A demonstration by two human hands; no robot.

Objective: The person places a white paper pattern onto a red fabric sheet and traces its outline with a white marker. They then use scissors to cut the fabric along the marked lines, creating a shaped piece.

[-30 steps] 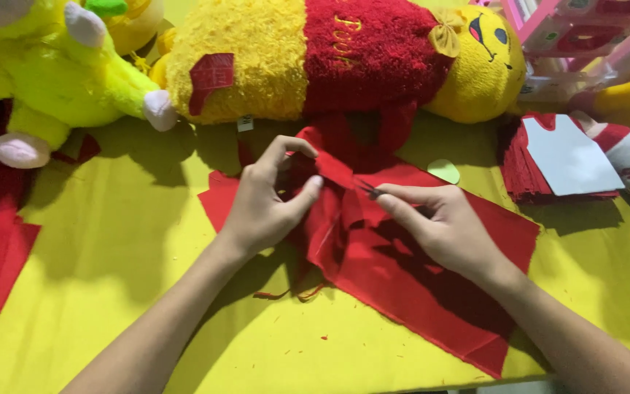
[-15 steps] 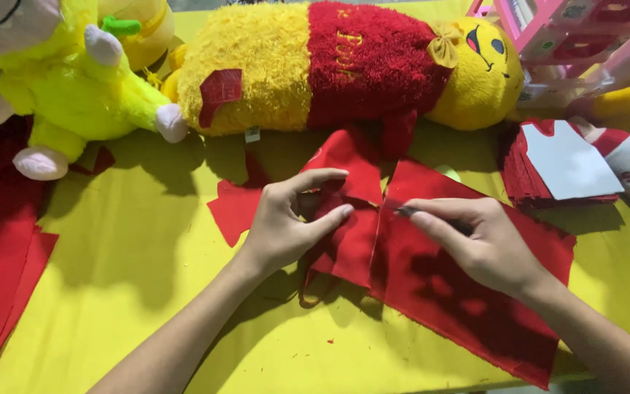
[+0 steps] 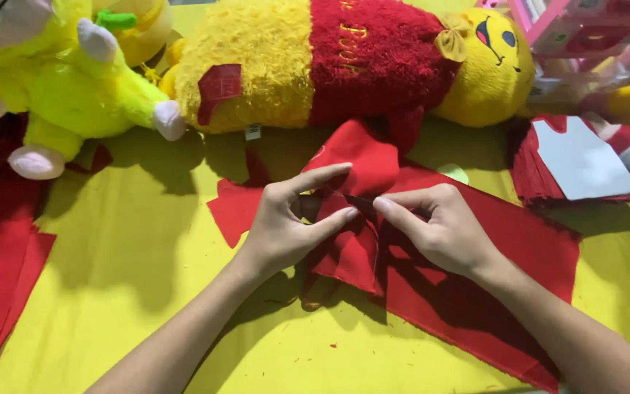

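So the yellow table (image 3: 133,292) is the same big backdrop, with the yellow-and-red plush bear (image 3: 344,66) lying across the top and the green plush (image 3: 60,87) up in the left corner, but both sit further up and left in view than a second ago, so the head has tipped a bit toward the work. A flat red sheet (image 3: 490,292) runs out to the lower right under the right forearm, more red cloth (image 3: 1,248) hangs off the left edge, and a stack of red pieces with a white card (image 3: 577,160) on top sits at the far right. What's really changed is the red felt piece (image 3: 351,219) in the middle: a moment back the hands were apart on it, now they've closed in so the fingertips nearly meet. Left hand (image 3: 286,226) pinches a fold of it between thumb and forefinger, right hand (image 3: 439,230) pinches right next to it, holding something thin and dark I can't make out. Looks to me like careful work on that fold has started, not just positioning.
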